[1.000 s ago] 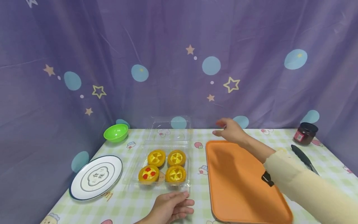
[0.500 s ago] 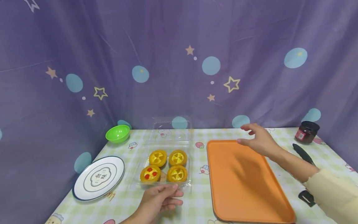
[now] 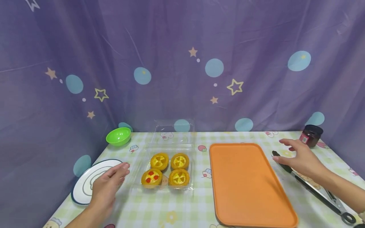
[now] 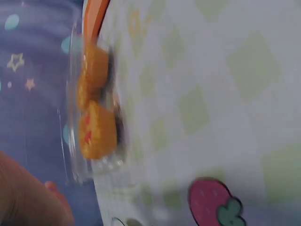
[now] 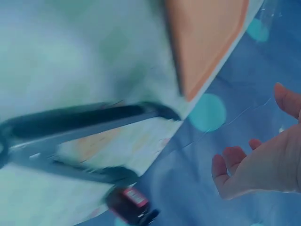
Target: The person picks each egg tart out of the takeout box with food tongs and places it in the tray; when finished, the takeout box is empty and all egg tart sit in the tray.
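My left hand (image 3: 108, 182) hovers over the right part of a white, blue-rimmed plate (image 3: 81, 188), fingers loosely bent with nothing in them. To its right, an opened clear plastic container (image 3: 186, 187) holds several egg tarts (image 3: 179, 177), one with red dots on top. Over on the right, my right hand (image 3: 303, 160) is empty, thumb and fingers spread apart above black-tipped tongs (image 3: 317, 197). The right wrist view shows the tongs (image 5: 77, 123) with their arms apart, lying on the cloth beside that hand.
An orange tray (image 3: 248, 183) lies between the container and the tongs. At the back right stands a dark jar (image 3: 313, 134) with a red label; a green bowl (image 3: 118, 136) sits at the back left. A purple curtain (image 3: 176, 57) hangs behind the checked tablecloth (image 3: 159, 212).
My right hand has moved right, from behind the tray to over the tongs. My left hand has gone left, from in front of the container to over the plate.
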